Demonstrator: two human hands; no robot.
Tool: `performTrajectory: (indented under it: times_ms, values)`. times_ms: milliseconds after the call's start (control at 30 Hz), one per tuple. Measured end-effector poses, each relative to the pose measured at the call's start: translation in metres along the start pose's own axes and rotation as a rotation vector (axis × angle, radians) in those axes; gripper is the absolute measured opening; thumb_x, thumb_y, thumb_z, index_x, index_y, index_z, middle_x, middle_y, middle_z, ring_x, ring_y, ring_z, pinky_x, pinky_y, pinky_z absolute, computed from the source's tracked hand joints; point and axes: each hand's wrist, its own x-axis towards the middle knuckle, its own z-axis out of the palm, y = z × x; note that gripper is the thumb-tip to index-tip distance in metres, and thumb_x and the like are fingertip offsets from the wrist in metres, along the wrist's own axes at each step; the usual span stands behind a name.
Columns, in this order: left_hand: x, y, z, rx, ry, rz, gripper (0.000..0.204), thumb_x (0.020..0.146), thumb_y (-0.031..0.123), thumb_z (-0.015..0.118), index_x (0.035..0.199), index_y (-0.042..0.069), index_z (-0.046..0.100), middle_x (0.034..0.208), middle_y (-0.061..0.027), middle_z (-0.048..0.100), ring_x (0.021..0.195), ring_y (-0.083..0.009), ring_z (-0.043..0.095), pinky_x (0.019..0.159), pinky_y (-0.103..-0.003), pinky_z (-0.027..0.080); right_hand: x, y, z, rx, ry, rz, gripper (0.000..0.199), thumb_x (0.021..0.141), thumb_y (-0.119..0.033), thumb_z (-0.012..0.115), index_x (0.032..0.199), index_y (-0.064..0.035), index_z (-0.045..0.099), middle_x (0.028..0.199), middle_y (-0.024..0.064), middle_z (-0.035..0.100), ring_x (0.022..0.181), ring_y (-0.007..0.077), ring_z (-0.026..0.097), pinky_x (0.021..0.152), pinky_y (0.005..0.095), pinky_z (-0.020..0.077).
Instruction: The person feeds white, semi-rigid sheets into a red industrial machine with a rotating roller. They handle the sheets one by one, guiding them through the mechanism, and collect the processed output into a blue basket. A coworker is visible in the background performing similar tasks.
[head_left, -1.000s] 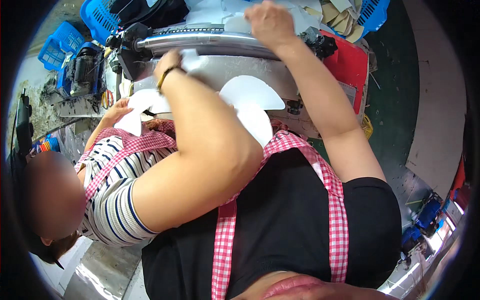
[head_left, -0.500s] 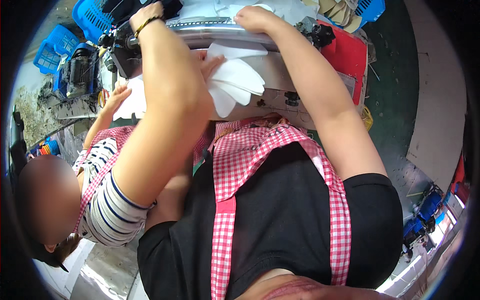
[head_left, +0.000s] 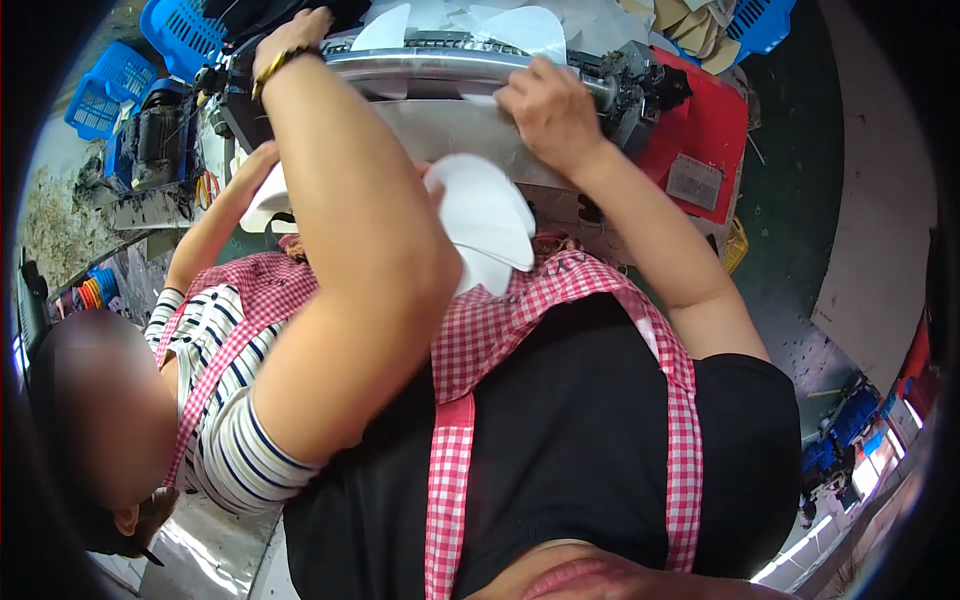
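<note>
My left hand (head_left: 298,28), with a beaded bracelet on the wrist, reaches up to the black top part of a machine; its fingers are hidden there. My right hand (head_left: 548,112) lies with curled fingers on the machine's shiny metal bar (head_left: 420,62) and pinches the edge of a white piece (head_left: 482,100). A stack of curved white pieces (head_left: 492,215) rests below the bar, against my left forearm. More white pieces (head_left: 525,30) lie behind the bar.
A person in a striped shirt and pink checked apron stands at my left, one hand (head_left: 250,165) at a white piece on the table. Blue baskets (head_left: 110,85) stand at the far left, a red panel (head_left: 705,130) at the machine's right.
My left arm has swung up from the white pieces to the machine's top. My right hand has come down from the far side onto the metal bar.
</note>
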Motion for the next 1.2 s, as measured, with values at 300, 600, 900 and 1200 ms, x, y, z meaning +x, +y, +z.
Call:
performTrajectory:
  times_ms: [300,600,900,1200]
  values:
    - [0.107,0.044,0.005,0.901,0.234,0.216,0.045,0.095,0.039,0.068,0.077,-0.002,0.070,0.065,0.0057,0.055,0.062,-0.0053,0.045,0.053,-0.029,0.038,0.111,0.049,0.041,0.143,-0.513,0.316,0.027,0.089,-0.027,0.059,0.104,-0.0128,0.076,0.105,0.0159,0.072,0.108,0.0336,0.065,0.094,0.0485,0.0485]
    - [0.050,0.019,0.018,0.209,0.054,0.212,0.028,0.100,0.029,0.065,0.100,0.001,0.070,0.085,0.0025,0.068,0.070,-0.0025,0.055,0.060,-0.019,0.043,0.065,0.021,-0.020,0.601,-0.348,0.272,0.024,0.088,-0.023,0.070,0.101,-0.0033,0.074,0.101,0.0103,0.074,0.096,0.0242,0.069,0.086,0.0316,0.0525]
    - [0.039,0.014,0.028,0.135,0.145,0.433,0.028,0.096,0.020,0.070,0.113,-0.002,0.064,0.096,-0.0050,0.070,0.084,-0.0095,0.065,0.072,-0.024,0.053,-0.007,0.001,-0.042,0.796,-0.281,0.499,0.027,0.093,-0.026,0.067,0.099,-0.0006,0.073,0.069,0.0128,0.065,0.062,0.0140,0.056,0.063,0.0330,0.0474]
    - [0.030,-0.011,0.036,-0.103,0.010,0.173,0.025,0.095,0.010,0.068,0.113,-0.007,0.065,0.096,-0.0097,0.072,0.080,-0.0117,0.068,0.070,-0.023,0.055,-0.029,-0.019,-0.033,0.363,-0.300,0.544,0.045,0.097,-0.047,0.057,0.080,-0.0058,0.067,0.079,0.0196,0.068,0.078,0.0403,0.068,0.069,0.0519,0.0507]
